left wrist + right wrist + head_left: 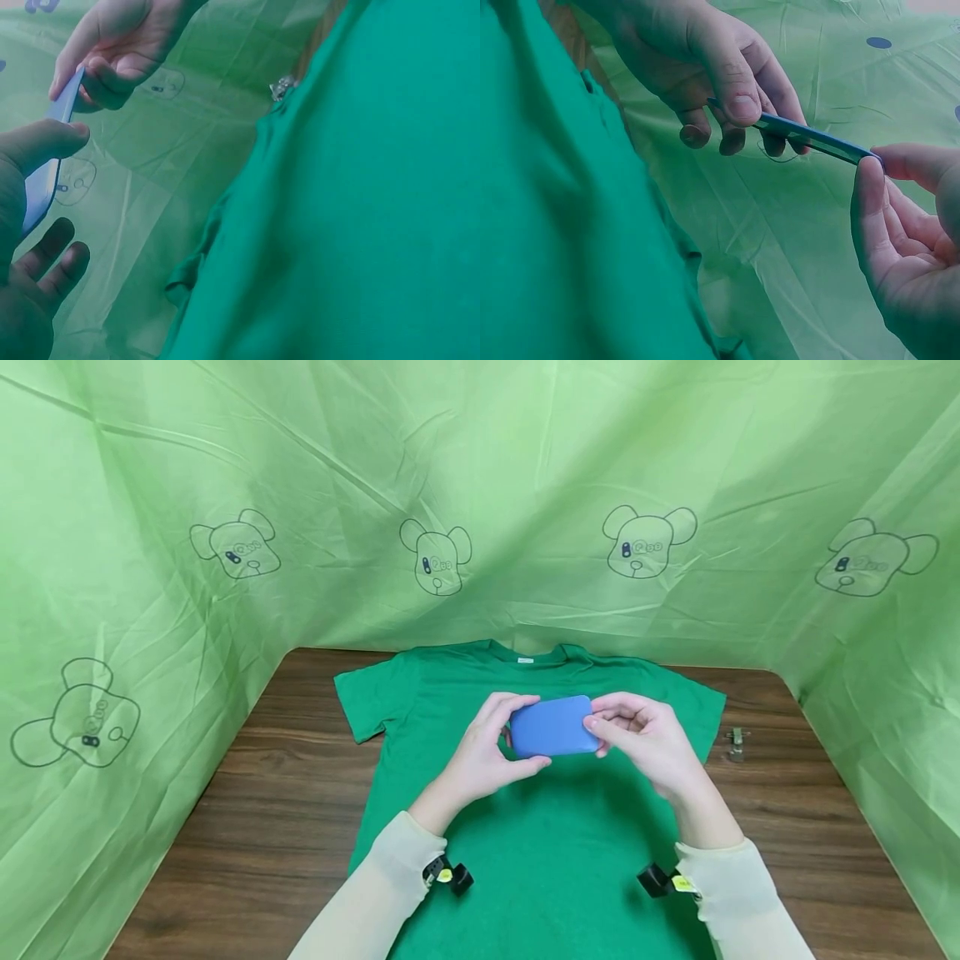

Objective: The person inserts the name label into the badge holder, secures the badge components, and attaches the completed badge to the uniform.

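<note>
Head view: both hands' fingers (517, 703) pinch flat rounded blue card (553, 726).

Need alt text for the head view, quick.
Both hands, left and right, hold a flat blue card by its ends above a green T-shirt spread on a wooden table. A small metal clip lies right of the shirt.

Head overhead; wrists close, sideways.
</note>
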Demonstrator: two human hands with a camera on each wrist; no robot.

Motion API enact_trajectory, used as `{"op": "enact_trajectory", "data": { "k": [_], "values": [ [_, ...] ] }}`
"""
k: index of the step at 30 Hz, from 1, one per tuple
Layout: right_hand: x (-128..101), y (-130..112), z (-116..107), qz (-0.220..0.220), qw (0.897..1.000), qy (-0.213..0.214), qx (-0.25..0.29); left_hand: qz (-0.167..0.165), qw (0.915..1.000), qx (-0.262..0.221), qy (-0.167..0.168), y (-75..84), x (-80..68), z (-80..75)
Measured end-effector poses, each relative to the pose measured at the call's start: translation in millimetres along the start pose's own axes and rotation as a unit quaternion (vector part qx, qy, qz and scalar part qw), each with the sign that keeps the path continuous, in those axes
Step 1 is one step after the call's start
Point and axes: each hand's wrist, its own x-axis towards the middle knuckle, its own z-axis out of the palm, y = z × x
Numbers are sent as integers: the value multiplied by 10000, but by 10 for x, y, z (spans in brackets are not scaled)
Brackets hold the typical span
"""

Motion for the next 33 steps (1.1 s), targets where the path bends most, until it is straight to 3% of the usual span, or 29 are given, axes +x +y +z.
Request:
{"op": "enact_trajectory", "data": {
  "k": [10, 24, 29, 33],
  "values": [
    [-6, -9, -7, -15, 9997, -212, -77, 157, 9999, 2, 36, -9, -8, 29],
    [-3, -8, -134, -88, 9983, -498, -304, 69, 10000, 34, 46, -22, 0, 36],
    [-3, 9, -264, -228, 9976, -429, -499, -118, 9998, -135, 84, -35, -10, 38],
    [-12, 41, -455, -295, 9976, -138, -609, -261, 9994, -199, 122, -35, -18, 33]
  ]
}}
